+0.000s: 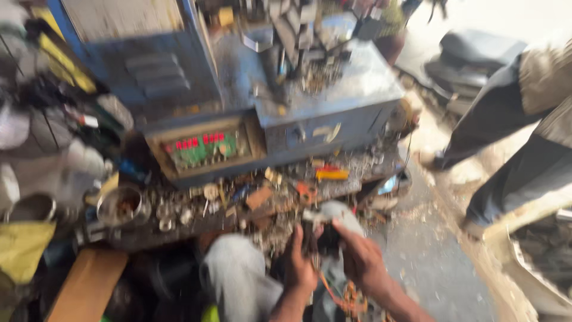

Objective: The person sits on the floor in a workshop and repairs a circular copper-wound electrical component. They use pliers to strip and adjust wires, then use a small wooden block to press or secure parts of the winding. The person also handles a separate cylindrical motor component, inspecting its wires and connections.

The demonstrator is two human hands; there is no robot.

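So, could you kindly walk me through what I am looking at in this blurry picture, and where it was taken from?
The picture comes from a camera worn on a person's head, looking down at their own two bare hands. The left hand and the right hand together grip a small grey and dark object; the blur hides what it is. An orange wire hangs below the hands. Ahead stands a worn blue metal machine with a panel of red lights. In front of it is a cluttered workbench strewn with small metal parts, a round metal bowl and an orange tool. On the right, another person's legs stand on the dusty floor.
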